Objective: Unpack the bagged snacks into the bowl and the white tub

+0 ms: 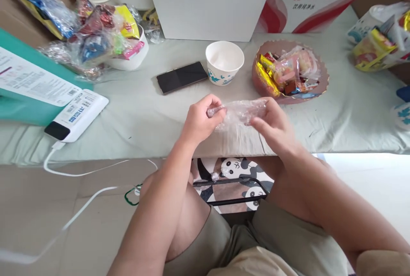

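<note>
Both my hands hold a crumpled clear plastic bag [238, 113] just above the near edge of the cloth-covered table [144, 118]. My left hand [201, 119] pinches the bag's twisted left end, fingers closed. My right hand [272, 123] grips the bag's right end, fingers curled over it. Just behind the bag sits a scalloped pink dish [322, 80] full of wrapped sweets. A white paper bowl [224, 62] stands to the left of that dish.
A black phone [181, 77] lies left of the bowl. A white power bank [77, 114] with a cable sits at the near left by a teal box [19, 105]. Snack bags [96, 37] fill a bowl at the back left. Cardboard boxes [208, 3] stand behind.
</note>
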{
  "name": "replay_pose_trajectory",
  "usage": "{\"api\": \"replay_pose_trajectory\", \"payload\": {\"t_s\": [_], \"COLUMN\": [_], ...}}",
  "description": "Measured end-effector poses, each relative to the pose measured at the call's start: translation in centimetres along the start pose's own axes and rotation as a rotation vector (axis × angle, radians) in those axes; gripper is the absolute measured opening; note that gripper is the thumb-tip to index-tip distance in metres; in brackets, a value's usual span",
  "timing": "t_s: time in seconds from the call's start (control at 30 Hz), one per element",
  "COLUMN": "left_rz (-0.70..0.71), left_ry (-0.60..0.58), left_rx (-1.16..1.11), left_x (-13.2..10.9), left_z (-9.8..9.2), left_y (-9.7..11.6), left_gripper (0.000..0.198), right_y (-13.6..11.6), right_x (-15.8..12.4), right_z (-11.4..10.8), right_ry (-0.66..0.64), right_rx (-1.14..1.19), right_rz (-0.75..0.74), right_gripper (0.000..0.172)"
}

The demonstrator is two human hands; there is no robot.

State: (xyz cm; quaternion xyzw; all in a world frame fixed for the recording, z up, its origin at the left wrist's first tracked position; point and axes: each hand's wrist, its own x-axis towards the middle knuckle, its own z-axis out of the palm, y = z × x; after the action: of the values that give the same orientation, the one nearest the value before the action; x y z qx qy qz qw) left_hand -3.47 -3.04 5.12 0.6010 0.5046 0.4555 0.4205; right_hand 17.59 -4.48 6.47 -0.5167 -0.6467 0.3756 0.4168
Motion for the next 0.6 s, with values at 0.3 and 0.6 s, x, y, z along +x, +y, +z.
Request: {"api": "replay_pose_trajectory", "payload": {"t_s": [0.3,0.6], "left_rz": [-0.266,-0.32], "left_ry": [0.068,-0.059], "left_rx": [-0.463,-0.838], "left_x": [1.6,2.6], "left_z": [1.1,0.3], "left_y": [0.7,1.4], "left_gripper": [0.022,0.014], "right_y": [-0.8,-2.1], "right_x": [2.7,6.1], "right_z": [3.0,2.3], "right_ry": [0.216,0.0], "right_rx": [-0.606,-0.513], "right_rz": [-0.646,-0.489], "right_gripper": [0.008,0.014]}}
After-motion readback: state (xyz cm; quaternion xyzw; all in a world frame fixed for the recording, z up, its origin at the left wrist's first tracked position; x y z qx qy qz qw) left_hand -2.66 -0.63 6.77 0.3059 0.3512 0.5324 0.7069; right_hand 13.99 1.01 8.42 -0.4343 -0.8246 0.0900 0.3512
